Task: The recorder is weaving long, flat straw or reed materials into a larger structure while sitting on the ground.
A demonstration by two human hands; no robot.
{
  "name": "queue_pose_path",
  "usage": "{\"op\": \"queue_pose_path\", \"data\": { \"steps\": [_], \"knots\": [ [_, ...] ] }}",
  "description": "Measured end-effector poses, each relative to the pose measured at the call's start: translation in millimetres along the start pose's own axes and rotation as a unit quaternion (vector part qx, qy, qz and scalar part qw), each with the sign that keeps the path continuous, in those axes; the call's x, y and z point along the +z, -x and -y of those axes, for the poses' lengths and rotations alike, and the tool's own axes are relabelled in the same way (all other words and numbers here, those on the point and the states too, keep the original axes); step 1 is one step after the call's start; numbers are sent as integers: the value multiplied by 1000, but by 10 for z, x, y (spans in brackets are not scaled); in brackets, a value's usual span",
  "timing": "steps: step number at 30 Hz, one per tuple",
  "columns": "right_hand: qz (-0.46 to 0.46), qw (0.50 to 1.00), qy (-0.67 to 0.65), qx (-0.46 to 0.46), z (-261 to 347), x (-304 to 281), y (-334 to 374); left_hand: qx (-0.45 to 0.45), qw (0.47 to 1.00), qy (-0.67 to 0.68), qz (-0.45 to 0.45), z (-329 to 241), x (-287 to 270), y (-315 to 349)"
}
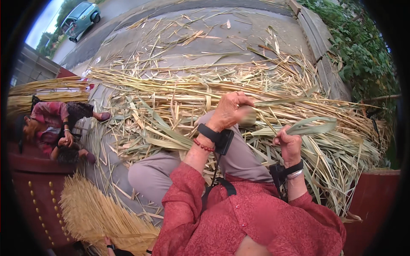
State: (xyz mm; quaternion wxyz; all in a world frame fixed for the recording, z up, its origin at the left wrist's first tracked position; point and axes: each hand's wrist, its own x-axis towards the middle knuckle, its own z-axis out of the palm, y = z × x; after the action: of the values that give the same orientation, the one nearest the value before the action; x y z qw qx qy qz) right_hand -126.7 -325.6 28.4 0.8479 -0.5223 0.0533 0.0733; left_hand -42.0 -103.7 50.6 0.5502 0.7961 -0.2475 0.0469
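Above the seated worker's knees, two bare hands are set over a thick layer of cut stalks (pixel 188 87) and loose leaves strewn across the paving. The right hand (pixel 288 145) is closed in a fist around a long green leaf (pixel 316 127), whose free part bends in a loop to the right. The left hand (pixel 230 110), farther forward, has its fingers partly curled; a pale leaf strip (pixel 277 101) runs rightward from near its fingertips, but blur at the thumb side prevents telling whether it is gripped. Both wrists carry black straps. At left, a second person (pixel 53 117) sits beside a bundle of stalks (pixel 51 87); below lies a golden sheaf (pixel 100 209). A pale blue vehicle (pixel 80 20) stands at upper left, foliage (pixel 363 59) at upper right.
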Motion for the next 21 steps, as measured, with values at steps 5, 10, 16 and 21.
{"op": "queue_pose_path", "data": {
  "steps": [5,10,16,21],
  "knots": [
    [-15,976,212,48,-108,33,-8,25,1000,-3,9,-64,50,62],
    [-54,903,427,11,-414,-179,-51,44,999,-18,15,-16,251,229],
    [-25,787,610,-89,-655,-838,-105,26,993,-104,-56,-77,166,202],
    [39,770,576,272,-541,-1002,294,130,974,-140,-119,-149,-185,132]
  ]
}}
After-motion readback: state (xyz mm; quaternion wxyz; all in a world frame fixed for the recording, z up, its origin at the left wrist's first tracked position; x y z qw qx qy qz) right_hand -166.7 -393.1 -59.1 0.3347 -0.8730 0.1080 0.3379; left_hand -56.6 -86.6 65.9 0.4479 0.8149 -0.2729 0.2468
